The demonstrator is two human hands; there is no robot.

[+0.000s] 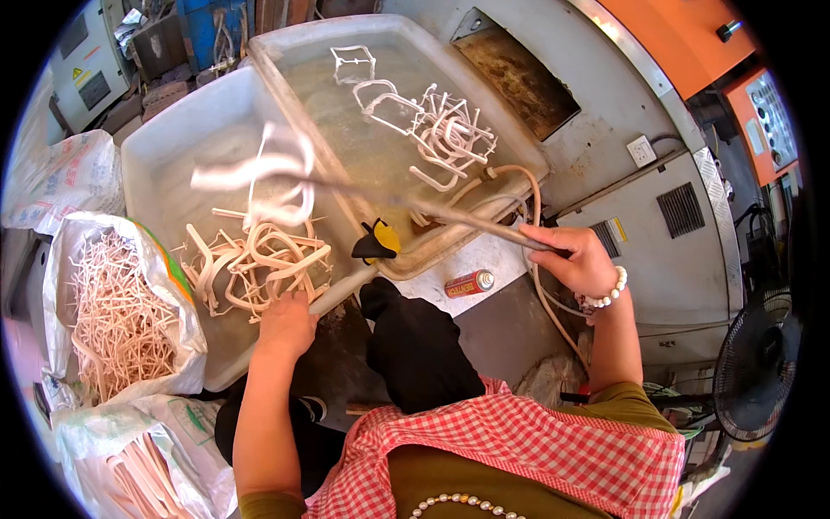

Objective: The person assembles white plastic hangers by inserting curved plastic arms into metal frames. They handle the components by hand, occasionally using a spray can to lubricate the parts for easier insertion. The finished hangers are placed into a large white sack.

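Observation:
My right hand [581, 261] is closed round the near end of a long thin rod [450, 214], which slants up to the left over both tubs. At its far end hangs a pale moulded plastic frame [294, 203], smeared by motion. My left hand [289, 325] is at the near edge of a heap of pale pink plastic pieces [268, 264] in the left tub [160, 147]. Its fingers look curled, with the tips hidden against the heap. More white plastic frames [445, 134] lie in the water of the right tub [398, 39].
An open sack [194, 333] of small plastic sprues stands at left, with another bag [82, 445] of longer strips below it. A hose [538, 208] loops over the right tub's rim. A spray can [469, 284] lies before it. A fan [756, 368] stands at right, beside a grey machine [622, 104].

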